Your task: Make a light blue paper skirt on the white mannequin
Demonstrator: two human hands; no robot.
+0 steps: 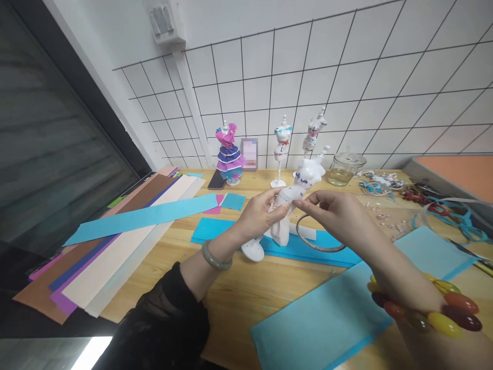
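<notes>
A small white dress-form mannequin with dark blue marks tilts to the right, its round white base just above the table. My left hand is closed around its lower torso, where gathered white material hangs down. The fingertips of my right hand are pinched together at the mannequin's waist, on the right side; what they pinch is too small to make out. Below my right hand a grey ring-shaped band lies over folded blue paper.
Long coloured paper strips cover the left side. Behind stand a mannequin in a ruffled dress, two bare-stand mannequins, a phone and a glass jar. Light blue paper lies in front; cords lie at right.
</notes>
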